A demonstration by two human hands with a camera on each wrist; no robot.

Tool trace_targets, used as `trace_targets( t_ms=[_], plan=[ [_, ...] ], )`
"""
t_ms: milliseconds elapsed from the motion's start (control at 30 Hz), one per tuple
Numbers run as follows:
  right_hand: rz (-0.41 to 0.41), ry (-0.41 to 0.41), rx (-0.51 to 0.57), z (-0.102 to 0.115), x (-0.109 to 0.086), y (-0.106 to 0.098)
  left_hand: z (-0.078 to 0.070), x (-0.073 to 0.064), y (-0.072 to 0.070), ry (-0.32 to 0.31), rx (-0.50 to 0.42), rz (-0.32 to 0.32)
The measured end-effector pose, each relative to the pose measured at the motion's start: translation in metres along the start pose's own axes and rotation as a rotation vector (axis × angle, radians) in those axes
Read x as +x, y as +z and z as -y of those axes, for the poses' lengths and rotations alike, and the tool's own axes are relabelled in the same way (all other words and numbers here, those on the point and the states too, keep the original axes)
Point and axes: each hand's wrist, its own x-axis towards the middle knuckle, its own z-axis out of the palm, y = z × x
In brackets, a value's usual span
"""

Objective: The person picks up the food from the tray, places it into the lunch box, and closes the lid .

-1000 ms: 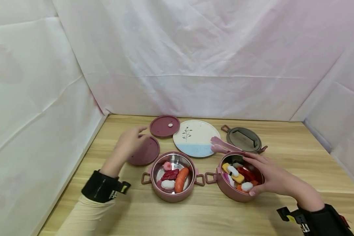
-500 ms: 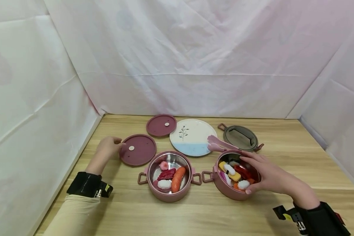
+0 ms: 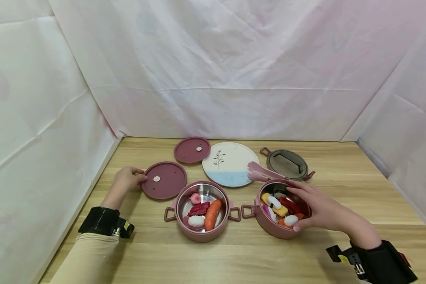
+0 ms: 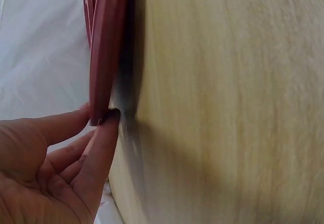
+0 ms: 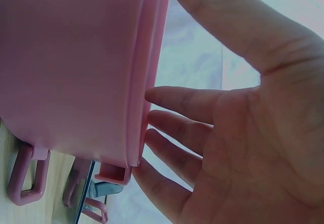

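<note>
In the head view my left hand [image 3: 126, 182] pinches the left edge of a dark red pot lid [image 3: 168, 185], which has a pale round dot on it. The left wrist view shows the thumb on one face of the lid [image 4: 108, 52] and a finger beneath its edge. My right hand [image 3: 323, 207] spans the right side of a pink pot [image 3: 275, 227] that holds several toy foods. Fairly straight fingers [image 5: 182, 102] touch that pot's rim in the right wrist view. Between the hands stands another pink pot [image 3: 202, 236] with a toy sausage [image 3: 213, 215] and other pieces.
Behind the pots lie a second dark red lid [image 3: 189, 154] and a white and blue plate [image 3: 227, 177]. Pink tongs [image 3: 264, 170] reach over the plate's right edge. A dark lidded pan [image 3: 287, 163] stands at the back right. White cloth [image 3: 213, 71] encloses the table.
My left hand has moved left and down from above the near lid to that lid's left edge and now pinches it. My right hand stays at the right pot; the view has shifted slightly.
</note>
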Motion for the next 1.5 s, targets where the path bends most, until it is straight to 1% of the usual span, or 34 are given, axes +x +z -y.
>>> trace_targets(
  t_ms=[100,167,300,433,567,633,700,833,967,1067,1233,1500],
  plan=[
    [0.006,0.007,0.001,0.001,0.001,-0.001,0.003,0.001,0.002,-0.018,-0.112,0.031],
    [0.009,0.01,0.003,0.002,0.001,-0.001,0.005,0.001,0.001,-0.022,-0.169,0.054],
    [0.011,0.012,0.006,0.003,0.001,-0.001,0.005,-0.002,-0.005,-0.017,-0.267,0.076],
    [0.01,0.012,0.01,0.002,0.001,-0.001,0.0,-0.007,-0.013,-0.008,-0.415,0.094],
    [0.008,0.011,0.015,0.002,0.0,0.0,-0.009,-0.014,-0.02,0.014,-0.565,0.125],
    [0.008,0.01,0.014,0.002,0.001,0.0,-0.015,-0.019,-0.021,0.038,-0.611,0.126],
    [0.009,0.009,0.015,0.002,0.001,0.0,-0.023,-0.023,-0.021,0.068,-0.641,0.117],
    [0.009,0.006,0.017,0.003,0.001,0.0,-0.042,-0.036,-0.019,0.151,-0.662,0.103],
    [0.007,0.002,0.018,0.002,0.002,-0.001,-0.067,-0.05,-0.011,0.243,-0.683,0.126],
    [0.005,-0.003,0.016,0.001,0.002,0.0,-0.084,-0.059,-0.001,0.286,-0.707,0.165],
    [-0.003,-0.015,0.016,-0.001,0.003,0.001,-0.108,-0.073,0.019,0.301,-0.755,0.211],
    [-0.006,-0.022,0.016,-0.002,0.003,0.001,-0.134,-0.088,0.052,0.346,-0.821,0.287]
  ],
)
